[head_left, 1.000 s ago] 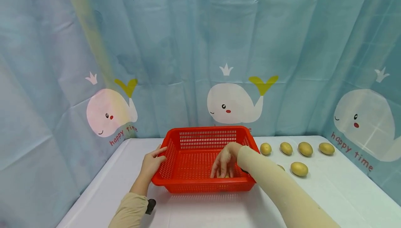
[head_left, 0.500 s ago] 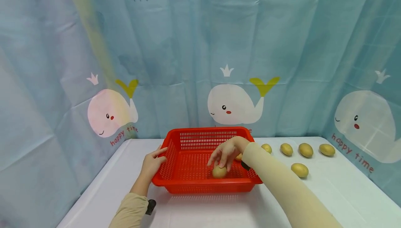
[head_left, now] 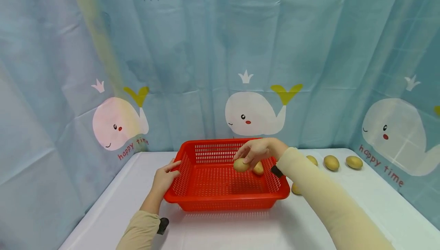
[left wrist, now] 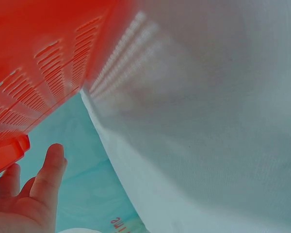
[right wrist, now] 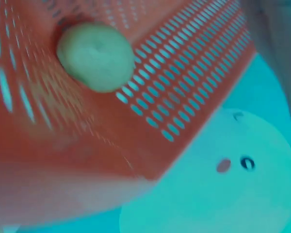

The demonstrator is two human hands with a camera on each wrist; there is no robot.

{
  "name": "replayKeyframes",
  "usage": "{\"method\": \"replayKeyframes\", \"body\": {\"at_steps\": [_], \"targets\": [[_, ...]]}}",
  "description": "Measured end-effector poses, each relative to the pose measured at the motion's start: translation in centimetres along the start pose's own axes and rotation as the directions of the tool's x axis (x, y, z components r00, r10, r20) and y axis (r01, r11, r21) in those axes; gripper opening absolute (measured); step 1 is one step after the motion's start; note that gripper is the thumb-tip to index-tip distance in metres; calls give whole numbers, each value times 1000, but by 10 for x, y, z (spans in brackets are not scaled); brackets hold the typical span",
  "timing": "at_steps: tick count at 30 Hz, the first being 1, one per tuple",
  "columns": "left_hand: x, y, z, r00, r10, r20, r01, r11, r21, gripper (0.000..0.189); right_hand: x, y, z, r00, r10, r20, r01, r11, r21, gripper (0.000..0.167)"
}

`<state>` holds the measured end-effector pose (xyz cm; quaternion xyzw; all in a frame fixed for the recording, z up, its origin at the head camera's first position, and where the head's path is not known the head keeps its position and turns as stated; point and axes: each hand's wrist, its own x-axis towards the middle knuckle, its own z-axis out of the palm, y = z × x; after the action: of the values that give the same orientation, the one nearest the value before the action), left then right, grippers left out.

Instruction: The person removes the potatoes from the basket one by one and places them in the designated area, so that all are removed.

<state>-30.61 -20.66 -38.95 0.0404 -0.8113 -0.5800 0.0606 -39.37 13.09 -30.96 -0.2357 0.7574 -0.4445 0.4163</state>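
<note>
A yellow potato (head_left: 241, 165) is pinched between the thumb and fingers of my right hand (head_left: 256, 151), above the red plastic basket (head_left: 223, 200). A second potato (head_left: 258, 168) lies in the basket near its right side; in the right wrist view a potato (right wrist: 96, 57) sits against the slotted basket walls. My left hand (head_left: 163, 177) rests on the basket's left rim, its fingers extended across it. Seen from the left wrist, the left hand (left wrist: 31, 199) is just by the basket's corner with its fingers fairly straight.
Several more potatoes lie on the white table to the right, among them a potato (head_left: 331, 163) at the back and a potato (head_left: 296, 189) partly behind the right sleeve (head_left: 326, 196). A blue whale-print curtain (head_left: 206, 51) hangs behind the table.
My right hand has risen from low inside the basket, near its front wall, lifting the pinched potato upward and back. The left hand stays at the rim.
</note>
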Motion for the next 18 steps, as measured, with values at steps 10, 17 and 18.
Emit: {"method": "replayKeyframes", "body": {"at_steps": [10, 17, 18], "targets": [[1, -1, 0, 1000, -11, -2, 11, 1000, -17, 48, -30, -3, -8, 979, -94, -182, 100, 995, 21, 47], [0, -1, 0, 1000, -8, -2, 8, 1000, -20, 48, -46, 3, -9, 954, -141, -263, 170, 981, 92, 51], [0, -1, 0, 1000, -8, -3, 8, 1000, -16, 48, -47, 4, -9, 950, -143, -277, 178, 978, 105, 51]]}}
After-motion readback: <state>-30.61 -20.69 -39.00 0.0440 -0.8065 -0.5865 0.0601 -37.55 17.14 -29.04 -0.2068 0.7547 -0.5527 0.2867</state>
